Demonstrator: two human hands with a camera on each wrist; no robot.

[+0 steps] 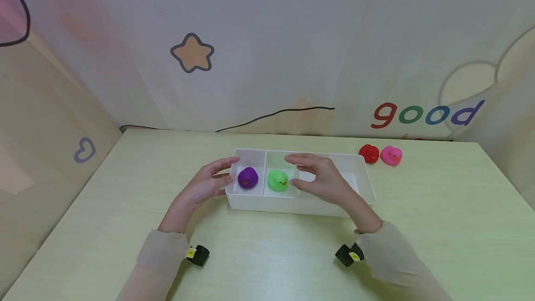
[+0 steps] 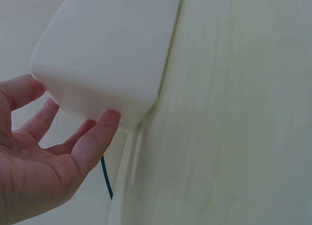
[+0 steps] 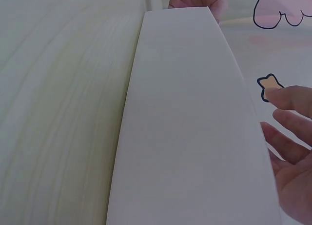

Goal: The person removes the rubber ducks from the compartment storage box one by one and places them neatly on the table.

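A white divided box lies lengthwise on the table. A purple rubber duck sits in its leftmost compartment, and a green rubber duck in the one beside it. At the box's left end is my left hand; its spread fingertips touch the end wall in the left wrist view. My right hand hovers over the middle of the box, just right of the green duck, thumb and fingers apart with nothing between them. In the right wrist view the box's front wall hides part of that hand.
Behind the box's right end, a red rubber duck and a pink rubber duck stand side by side on the pale wooden table. A printed cloth backdrop rises along the table's back edge.
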